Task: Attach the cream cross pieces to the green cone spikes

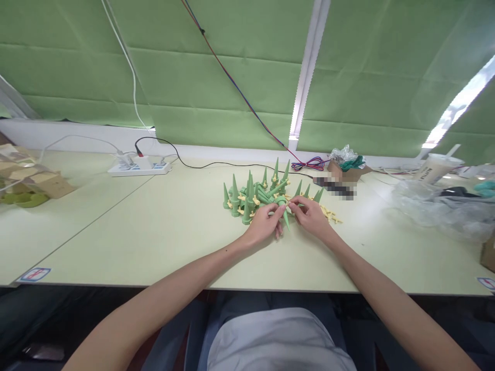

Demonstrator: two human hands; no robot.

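My left hand (266, 221) is closed around a green cone-shaped piece (285, 218), whose pointed end tilts down toward me. Close beside it, my right hand (309, 214) pinches at the wide end of the same cone; the fingertips hide whatever small part may be between them. Just behind my hands is a cluster of similar green cones (234, 195), several standing upright with small yellow pieces attached and others lying in a heap. Loose yellow pieces (332, 215) lie on the table to the right of my right hand.
A white power strip (139, 166) with plugs sits at the back left. Cardboard pieces (50, 181) lie at the far left. Behind on the right are a small open box (346, 170) and coiled cable (309, 164). A drink cup (439, 167) and clear plastic bags (433, 206) stand at the right.
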